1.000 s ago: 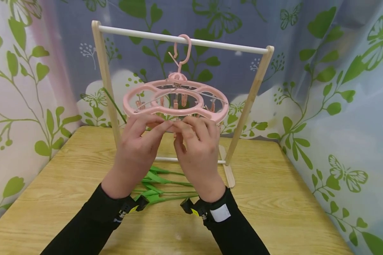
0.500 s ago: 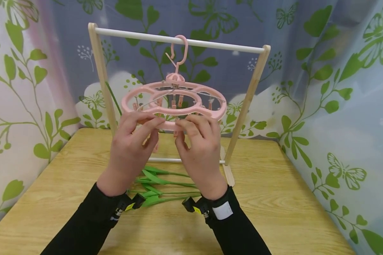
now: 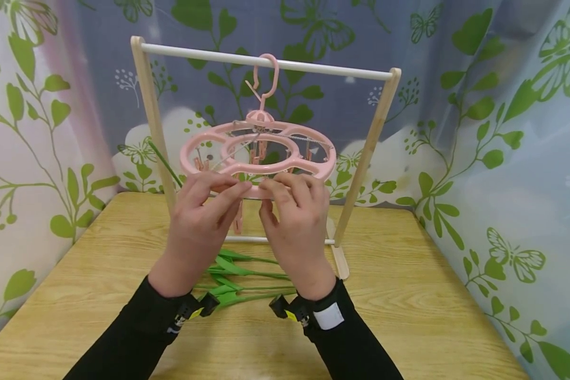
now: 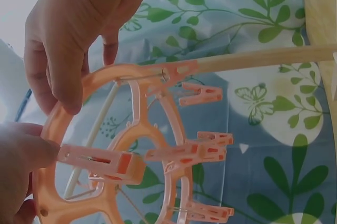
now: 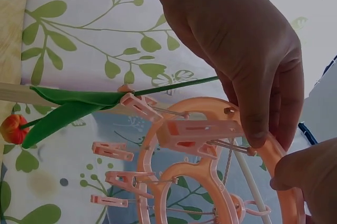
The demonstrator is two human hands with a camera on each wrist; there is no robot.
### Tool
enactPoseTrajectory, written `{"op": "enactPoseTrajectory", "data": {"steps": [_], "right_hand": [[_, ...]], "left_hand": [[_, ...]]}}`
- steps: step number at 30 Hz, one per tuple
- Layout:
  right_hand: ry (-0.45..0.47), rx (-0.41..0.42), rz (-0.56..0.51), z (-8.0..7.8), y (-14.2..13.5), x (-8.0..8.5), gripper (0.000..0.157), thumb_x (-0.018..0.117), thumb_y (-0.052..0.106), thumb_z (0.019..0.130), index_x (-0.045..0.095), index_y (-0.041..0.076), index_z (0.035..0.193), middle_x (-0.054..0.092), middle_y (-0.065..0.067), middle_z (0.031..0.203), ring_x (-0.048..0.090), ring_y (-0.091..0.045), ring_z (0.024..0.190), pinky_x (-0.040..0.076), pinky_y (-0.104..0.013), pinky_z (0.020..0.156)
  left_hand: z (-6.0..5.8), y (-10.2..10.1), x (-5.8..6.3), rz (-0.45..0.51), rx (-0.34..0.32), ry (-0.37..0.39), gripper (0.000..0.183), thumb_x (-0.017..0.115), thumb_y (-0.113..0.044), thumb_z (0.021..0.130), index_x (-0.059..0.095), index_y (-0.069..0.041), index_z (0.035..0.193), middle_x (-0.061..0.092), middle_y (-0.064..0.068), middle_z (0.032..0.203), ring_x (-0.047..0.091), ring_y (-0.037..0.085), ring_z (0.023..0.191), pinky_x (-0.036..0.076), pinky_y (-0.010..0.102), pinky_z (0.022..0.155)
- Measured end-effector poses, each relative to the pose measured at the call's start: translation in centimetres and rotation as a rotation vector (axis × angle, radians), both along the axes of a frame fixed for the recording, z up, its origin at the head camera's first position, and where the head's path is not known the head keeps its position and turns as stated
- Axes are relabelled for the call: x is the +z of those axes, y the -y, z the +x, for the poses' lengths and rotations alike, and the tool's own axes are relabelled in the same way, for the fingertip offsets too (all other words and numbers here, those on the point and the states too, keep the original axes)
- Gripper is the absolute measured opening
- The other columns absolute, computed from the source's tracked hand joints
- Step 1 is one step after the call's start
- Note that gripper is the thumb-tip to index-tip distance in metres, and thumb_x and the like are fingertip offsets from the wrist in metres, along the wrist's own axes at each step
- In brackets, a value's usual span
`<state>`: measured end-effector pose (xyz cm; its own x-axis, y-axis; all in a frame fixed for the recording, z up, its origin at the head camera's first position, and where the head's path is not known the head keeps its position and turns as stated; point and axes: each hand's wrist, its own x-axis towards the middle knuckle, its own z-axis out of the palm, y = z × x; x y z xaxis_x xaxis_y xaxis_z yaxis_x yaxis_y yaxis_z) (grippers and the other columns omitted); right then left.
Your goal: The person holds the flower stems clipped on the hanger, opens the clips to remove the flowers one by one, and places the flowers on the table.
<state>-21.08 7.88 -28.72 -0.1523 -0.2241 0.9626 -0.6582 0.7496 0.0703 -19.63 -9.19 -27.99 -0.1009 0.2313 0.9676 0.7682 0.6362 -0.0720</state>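
A pink oval clip hanger (image 3: 266, 169) hangs by its hook from a white rod, with several pink clothes pegs below it. My left hand (image 3: 197, 221) and right hand (image 3: 296, 227) pinch its near rim close together, fingers on top and thumbs beneath. One clothes peg (image 4: 100, 162) meets my left thumb (image 4: 46, 149) at its end and points downward. In the right wrist view, an artificial tulip (image 5: 87, 101) hangs bloom-down at the hanger's left, a peg (image 5: 141, 107) overlapping its stem. Head view shows only that stem (image 3: 165, 162) beside my left hand.
The rack has a white top rod (image 3: 332, 69), wooden posts (image 3: 371, 148) and a wooden foot (image 3: 340, 261). Several green-leaved stems (image 3: 230, 269) lie on the wooden table (image 3: 408, 316) under my forearms. Patterned curtains (image 3: 484, 158) stand at the back and sides.
Between half a second ago and now, my left hand shifts slightly right toward my right hand. Pegs on the hanger swing, and the tulip stem tilts and lowers.
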Motion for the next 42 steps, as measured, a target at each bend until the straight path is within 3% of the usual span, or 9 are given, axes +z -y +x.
{"op": "enactPoseTrajectory", "data": {"steps": [8, 19, 27, 42], "right_hand": [[0.003, 0.011, -0.012, -0.1, -0.1, 0.0, 0.017, 0.065, 0.013, 0.086, 0.068, 0.012, 0.103, 0.060, -0.007, 0.105, 0.049, -0.029, 0.097, 0.038, -0.046, 0.079], [0.028, -0.006, -0.004, -0.3, -0.7, 0.3, 0.017, 0.062, 0.014, 0.087, 0.067, 0.009, 0.103, 0.059, -0.010, 0.106, 0.048, -0.030, 0.100, 0.036, -0.046, 0.091], [0.021, -0.033, 0.011, -0.2, 0.3, -0.2, 0.020, 0.061, 0.014, 0.087, 0.066, 0.011, 0.106, 0.058, -0.008, 0.108, 0.048, -0.030, 0.097, 0.036, -0.049, 0.080], [0.030, 0.005, -0.031, -0.5, -0.3, -0.1, 0.018, 0.063, 0.012, 0.087, 0.068, 0.010, 0.104, 0.060, -0.009, 0.105, 0.051, -0.028, 0.098, 0.040, -0.047, 0.083]], "left_hand": [[-0.1, 0.2, -0.3, 0.021, 0.023, -0.001, 0.028, 0.072, 0.002, 0.079, 0.071, -0.004, 0.106, 0.061, 0.015, 0.099, 0.054, 0.032, 0.092, 0.047, 0.044, 0.084], [-0.5, 0.7, -0.3, 0.055, 0.041, -0.025, 0.025, 0.072, 0.002, 0.080, 0.071, -0.004, 0.104, 0.061, 0.016, 0.098, 0.054, 0.032, 0.092, 0.046, 0.044, 0.080], [-0.2, 0.2, -0.1, 0.019, 0.034, -0.050, 0.022, 0.069, 0.004, 0.082, 0.071, -0.002, 0.103, 0.062, 0.015, 0.095, 0.055, 0.032, 0.087, 0.049, 0.043, 0.073], [-0.1, 0.0, 0.0, 0.036, 0.034, -0.024, 0.022, 0.066, 0.006, 0.083, 0.071, -0.003, 0.102, 0.059, 0.018, 0.098, 0.053, 0.033, 0.089, 0.046, 0.044, 0.077]]}}
